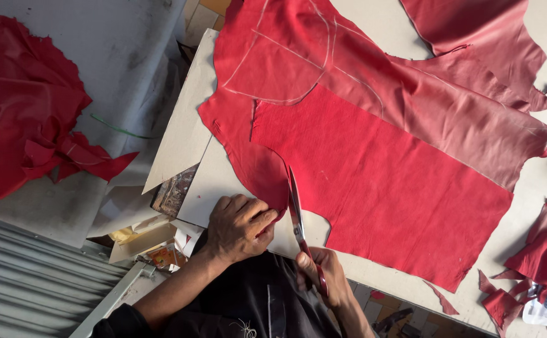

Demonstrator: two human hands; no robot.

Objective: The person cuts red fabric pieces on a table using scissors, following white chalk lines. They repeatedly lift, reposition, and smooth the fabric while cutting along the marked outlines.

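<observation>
While the red leather sheet (373, 181) lies flat on the grey table (380, 19), its cut looks barely begun: right hand (326, 275) grips red-handled scissors (298, 222) at the near edge, left hand (239, 226) pinching the flap, chalk outline (286, 62) uncut, scraps (536, 269) alongside.

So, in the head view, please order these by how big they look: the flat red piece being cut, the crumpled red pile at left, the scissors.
1. Flat red piece
2. Crumpled pile
3. Scissors
</observation>
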